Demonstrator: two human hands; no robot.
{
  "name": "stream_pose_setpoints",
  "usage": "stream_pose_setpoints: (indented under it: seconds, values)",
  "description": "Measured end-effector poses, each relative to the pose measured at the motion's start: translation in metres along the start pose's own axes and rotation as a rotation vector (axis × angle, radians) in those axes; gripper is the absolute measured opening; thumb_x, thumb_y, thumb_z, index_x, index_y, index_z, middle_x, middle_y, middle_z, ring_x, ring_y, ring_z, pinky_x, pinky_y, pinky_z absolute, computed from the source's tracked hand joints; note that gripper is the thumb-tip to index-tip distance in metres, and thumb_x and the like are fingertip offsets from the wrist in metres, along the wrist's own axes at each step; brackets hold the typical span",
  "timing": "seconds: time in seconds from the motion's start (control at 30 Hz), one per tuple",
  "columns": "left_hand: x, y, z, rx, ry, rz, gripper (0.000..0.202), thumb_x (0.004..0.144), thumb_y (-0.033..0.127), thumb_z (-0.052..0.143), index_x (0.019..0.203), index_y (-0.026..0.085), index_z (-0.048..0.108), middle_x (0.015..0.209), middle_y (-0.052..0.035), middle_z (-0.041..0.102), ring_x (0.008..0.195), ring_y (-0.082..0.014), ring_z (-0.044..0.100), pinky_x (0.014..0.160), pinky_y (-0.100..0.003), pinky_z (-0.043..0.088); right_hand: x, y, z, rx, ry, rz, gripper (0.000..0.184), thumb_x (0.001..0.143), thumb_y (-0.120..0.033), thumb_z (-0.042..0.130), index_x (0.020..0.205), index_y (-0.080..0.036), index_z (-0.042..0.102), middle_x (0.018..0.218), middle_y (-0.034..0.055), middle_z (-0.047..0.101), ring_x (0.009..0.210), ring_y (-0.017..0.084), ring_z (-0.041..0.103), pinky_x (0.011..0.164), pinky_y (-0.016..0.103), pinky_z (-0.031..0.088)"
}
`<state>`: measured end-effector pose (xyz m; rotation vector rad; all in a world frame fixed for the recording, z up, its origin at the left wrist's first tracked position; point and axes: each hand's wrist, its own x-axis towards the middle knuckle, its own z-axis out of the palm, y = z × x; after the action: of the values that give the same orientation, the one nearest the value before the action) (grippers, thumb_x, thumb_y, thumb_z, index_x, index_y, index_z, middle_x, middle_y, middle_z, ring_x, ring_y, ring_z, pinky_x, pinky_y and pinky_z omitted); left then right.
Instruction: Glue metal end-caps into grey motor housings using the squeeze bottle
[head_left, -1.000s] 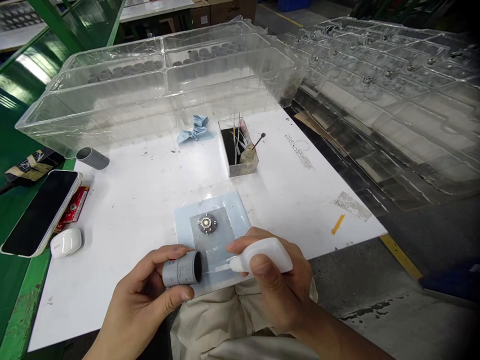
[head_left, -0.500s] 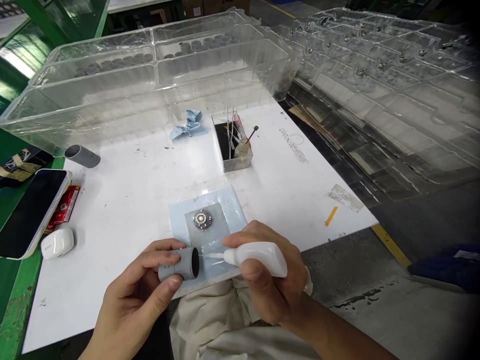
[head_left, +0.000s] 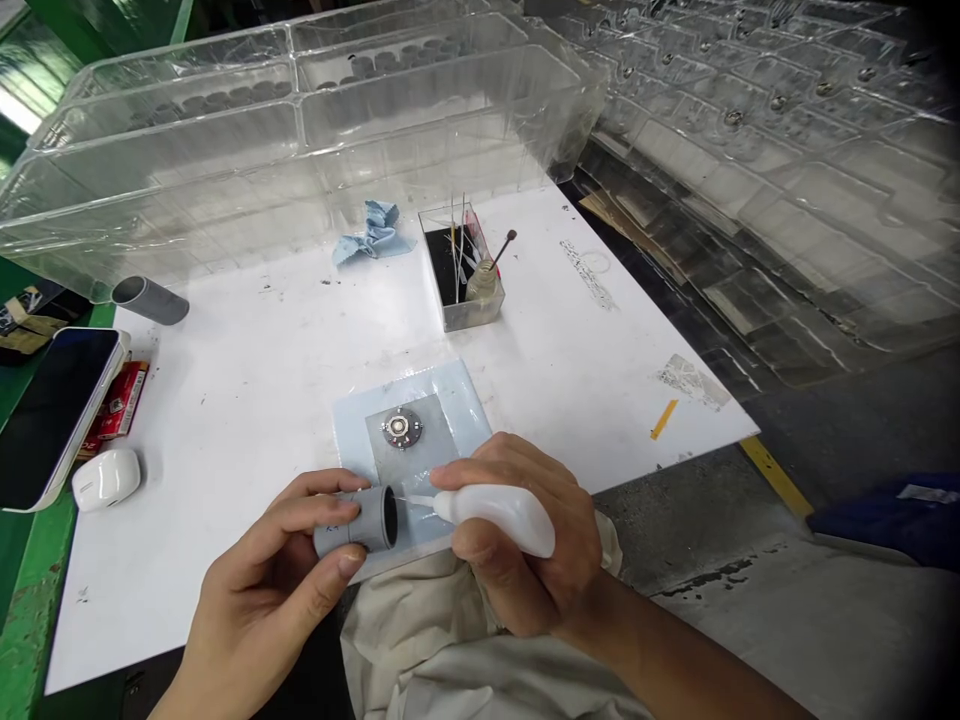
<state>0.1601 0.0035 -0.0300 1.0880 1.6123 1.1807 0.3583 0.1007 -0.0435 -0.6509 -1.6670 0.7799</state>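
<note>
Near the table's front edge, my left hand (head_left: 281, 565) grips a short grey tube (head_left: 366, 522) lying sideways, its open end facing right. My right hand (head_left: 529, 545) is wrapped round a white squeeze bottle (head_left: 504, 512), tilted so its thin nozzle points left at the tube's rim. Whether the fine tip touches the rim I cannot tell. Just beyond the hands, a small round metal part (head_left: 402, 427) with a dark ring lies on a grey square plate (head_left: 433, 420), which rests on a light blue sheet (head_left: 471, 392).
A clear box (head_left: 480, 317) holds tweezers and a small glass jar (head_left: 482, 282). Left of it lies a crumpled blue cloth (head_left: 373, 235). Another grey tube (head_left: 151, 300), a phone (head_left: 60, 415) and a white earbud case (head_left: 106, 479) lie at left. Clear plastic trays (head_left: 420, 130) stand behind.
The bottle and my right hand have moved slightly left, bringing the nozzle closer to the tube's open end. My left hand keeps its hold. The whole view has shifted a little.
</note>
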Motion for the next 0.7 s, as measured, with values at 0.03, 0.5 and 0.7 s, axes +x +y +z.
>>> stream_pose_setpoints:
  seconds: [0.03, 0.5, 0.7]
  values:
    - [0.0, 0.001, 0.001, -0.004, 0.012, -0.002, 0.012, 0.089, 0.027, 0.08, 0.1, 0.031, 0.078, 0.117, -0.0054, 0.074, 0.115, -0.0232, 0.064, 0.086, -0.025, 0.056, 0.0, 0.0, 0.0, -0.003, -0.002, -0.001, 0.025, 0.102, -0.037, 0.059, 0.102, -0.016, 0.072, 0.076, 0.0069, 0.076, 0.059, 0.019, 0.063, 0.054, 0.037, 0.047]
    - [-0.004, 0.005, 0.005, 0.092, 0.091, -0.111, 0.04, 0.086, 0.034, 0.082, 0.125, 0.038, 0.073, 0.126, 0.0012, 0.073, 0.113, -0.0169, 0.066, 0.092, -0.016, 0.055, -0.001, -0.003, -0.004, 0.155, 0.011, 0.151, 0.026, 0.102, -0.038, 0.058, 0.093, -0.02, 0.074, 0.073, 0.0052, 0.074, 0.056, 0.017, 0.06, 0.053, 0.035, 0.046]
    - [-0.005, 0.002, 0.004, 0.083, 0.057, -0.092, 0.033, 0.086, 0.03, 0.083, 0.117, 0.037, 0.075, 0.124, 0.0043, 0.077, 0.119, -0.0153, 0.069, 0.1, -0.015, 0.055, -0.003, -0.002, -0.003, 0.225, 0.086, 0.279, 0.028, 0.1, -0.043, 0.063, 0.096, -0.02, 0.078, 0.073, 0.0041, 0.072, 0.062, 0.017, 0.06, 0.053, 0.033, 0.046]
